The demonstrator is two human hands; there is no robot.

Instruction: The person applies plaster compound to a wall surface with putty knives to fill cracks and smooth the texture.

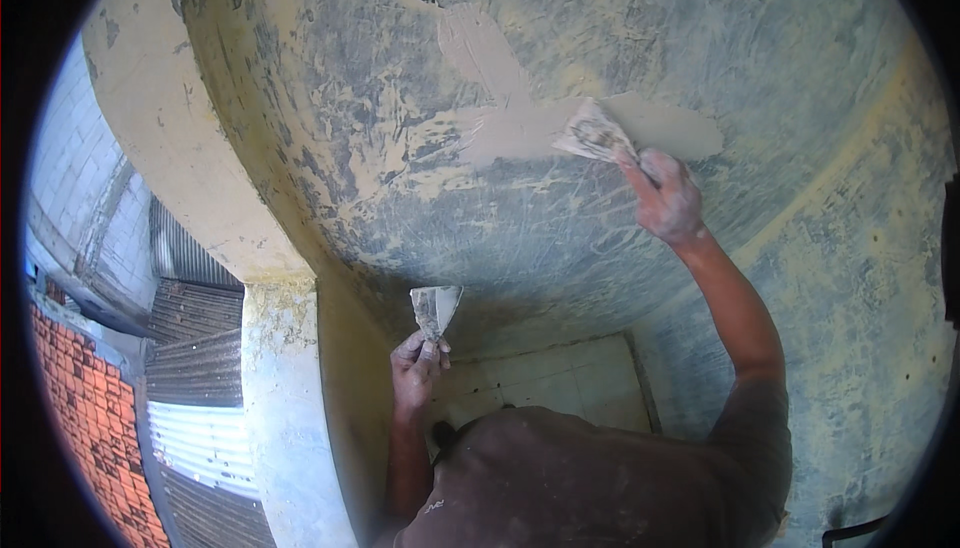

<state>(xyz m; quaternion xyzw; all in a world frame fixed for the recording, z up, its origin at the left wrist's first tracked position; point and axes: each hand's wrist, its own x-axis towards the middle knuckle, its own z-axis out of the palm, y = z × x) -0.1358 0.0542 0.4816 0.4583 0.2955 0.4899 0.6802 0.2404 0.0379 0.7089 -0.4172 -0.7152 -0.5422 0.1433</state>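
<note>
With my right arm stretched up, my right hand [668,196] is closed round the handle of a putty knife [595,132]. Its broad blade, smeared with filler, lies against a wet patch of pale putty [660,126] on the wall [420,218]. A second strip of putty [482,56] runs up from that patch toward a crack. Lower down, in front of my body, my left hand [416,372] grips another putty knife [436,308], blade upward. White putty sits on the right half of that blade, which is apart from the wall.
A yellowish pillar and arch [290,338] stand at my left. Beyond them are corrugated roof sheets [200,348] and an orange brick wall [90,418]. Pale floor tiles [580,378] show below. Another patchy wall [850,278] rises at my right.
</note>
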